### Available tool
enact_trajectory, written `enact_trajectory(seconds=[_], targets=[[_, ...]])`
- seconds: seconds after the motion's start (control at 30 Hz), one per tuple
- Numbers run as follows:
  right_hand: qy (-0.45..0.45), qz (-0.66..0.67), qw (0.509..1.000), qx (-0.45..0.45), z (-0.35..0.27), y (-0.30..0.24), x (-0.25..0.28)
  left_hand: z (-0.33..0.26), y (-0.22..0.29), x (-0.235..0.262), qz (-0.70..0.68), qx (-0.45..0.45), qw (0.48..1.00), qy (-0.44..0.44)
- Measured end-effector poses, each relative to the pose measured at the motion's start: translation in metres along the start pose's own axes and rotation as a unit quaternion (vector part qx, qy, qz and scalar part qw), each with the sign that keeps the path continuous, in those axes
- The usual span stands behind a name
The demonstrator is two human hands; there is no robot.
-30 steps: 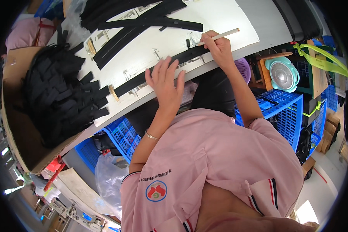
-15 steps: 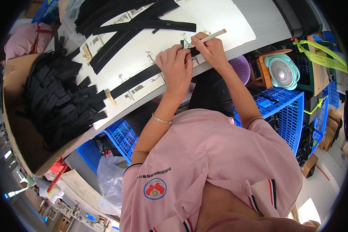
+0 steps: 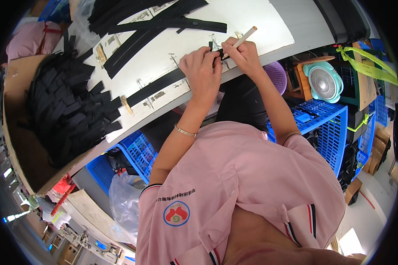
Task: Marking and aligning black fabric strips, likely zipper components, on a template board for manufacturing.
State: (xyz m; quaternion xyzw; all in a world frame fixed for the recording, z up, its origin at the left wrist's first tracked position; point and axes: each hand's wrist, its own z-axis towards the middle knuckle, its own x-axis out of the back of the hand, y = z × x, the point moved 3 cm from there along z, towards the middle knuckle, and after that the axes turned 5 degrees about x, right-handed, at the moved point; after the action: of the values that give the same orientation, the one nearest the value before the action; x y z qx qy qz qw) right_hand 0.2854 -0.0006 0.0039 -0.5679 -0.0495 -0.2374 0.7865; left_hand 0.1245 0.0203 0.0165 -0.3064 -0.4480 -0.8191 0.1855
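Observation:
A long black fabric strip (image 3: 161,84) lies along the white board (image 3: 261,31) near the table's front edge. My left hand (image 3: 202,73) is bent over its right part, fingers curled and pressing it down; the fingertips hide some of it. Just to the right, my right hand (image 3: 244,56) grips a white pencil (image 3: 245,37), its blunt end slanting up and to the right. The pencil's point is low at the strip's right end, mostly hidden by my fingers. Small marks and a wooden stop (image 3: 126,104) line the board beside the strip.
More black strips (image 3: 163,26) lie crossed at the back of the board. A cardboard box (image 3: 20,145) heaped with black strips stands at the left. Blue crates (image 3: 331,132), a purple basket (image 3: 275,77) and a turquoise fan (image 3: 325,81) are at the right.
The pencil has tipped to a steeper slant, and my right hand has shifted slightly right and down. My left hand stays on the strip with barely any movement.

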Motion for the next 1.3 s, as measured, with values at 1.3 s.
enact_trajectory(seconds=[1.3], targets=[[0.144,0.119,0.977,-0.103,0.000,-0.001,0.001,-0.039,-0.148,0.195,0.190,0.110,0.972,0.086]])
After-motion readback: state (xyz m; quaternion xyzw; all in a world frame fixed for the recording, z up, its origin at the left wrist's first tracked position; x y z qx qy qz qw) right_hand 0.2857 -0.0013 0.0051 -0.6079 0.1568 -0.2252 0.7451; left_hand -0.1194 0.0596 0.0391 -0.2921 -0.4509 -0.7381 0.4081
